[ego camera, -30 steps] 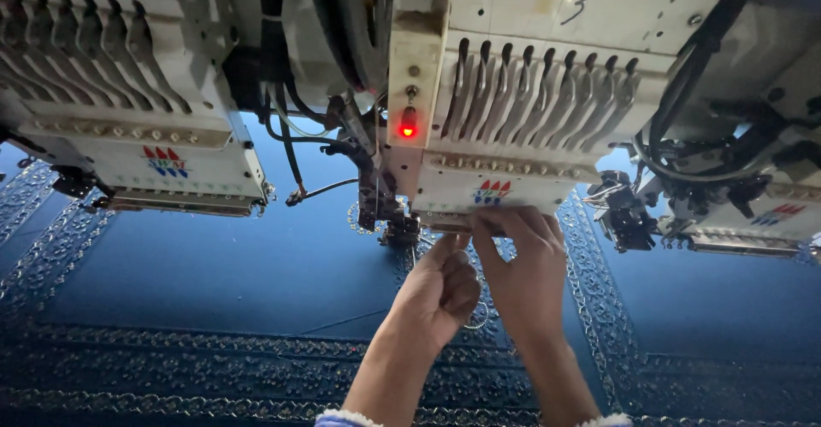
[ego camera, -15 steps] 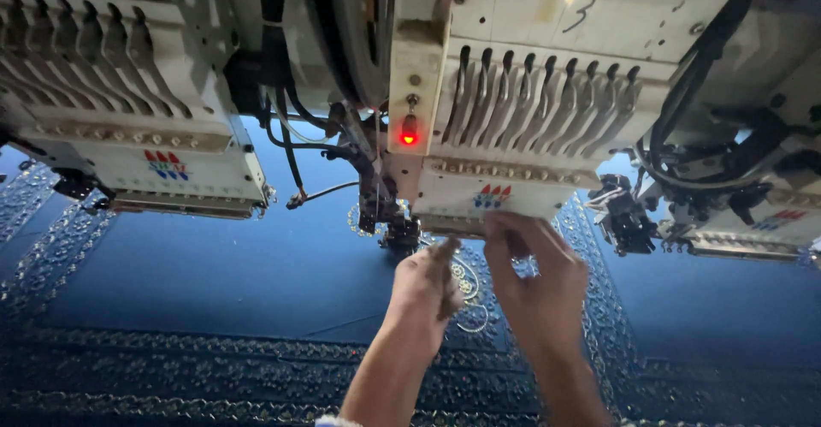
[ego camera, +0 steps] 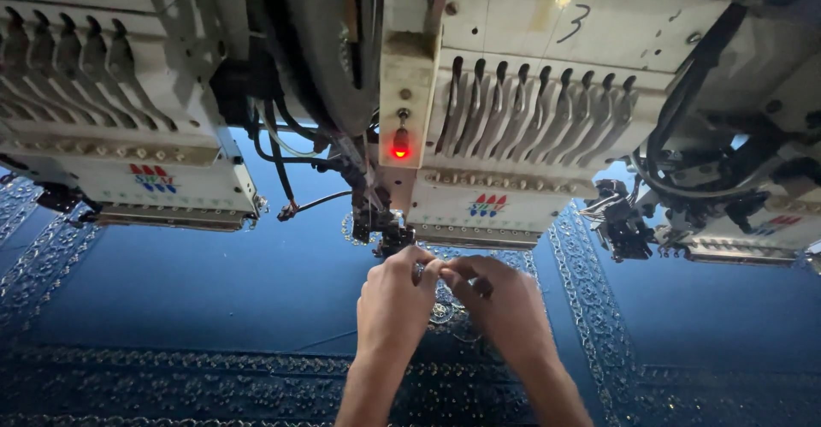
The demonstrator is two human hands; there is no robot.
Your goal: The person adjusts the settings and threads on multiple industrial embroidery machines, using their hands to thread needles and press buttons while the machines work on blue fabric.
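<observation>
Although too thin to be seen clearly, a thread seems pinched between the left hand [ego camera: 395, 300] and right hand [ego camera: 500, 303], fingertips meeting below the embroidery head [ego camera: 505, 149]. Light, limp and easily snapped, it is best held near its end, above the blue embroidered fabric [ego camera: 188, 281].

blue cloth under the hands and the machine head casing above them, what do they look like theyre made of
Blue cloth: a woven fabric, smooth with a slight sheen, carrying raised silvery embroidered bands; the fibre cannot be told. Machine head casing: looks like cream-painted metal, hard and flat with screws and scuffed, yellowed patches, though moulded plastic is possible. Left hand and right hand meet just below it.
</observation>
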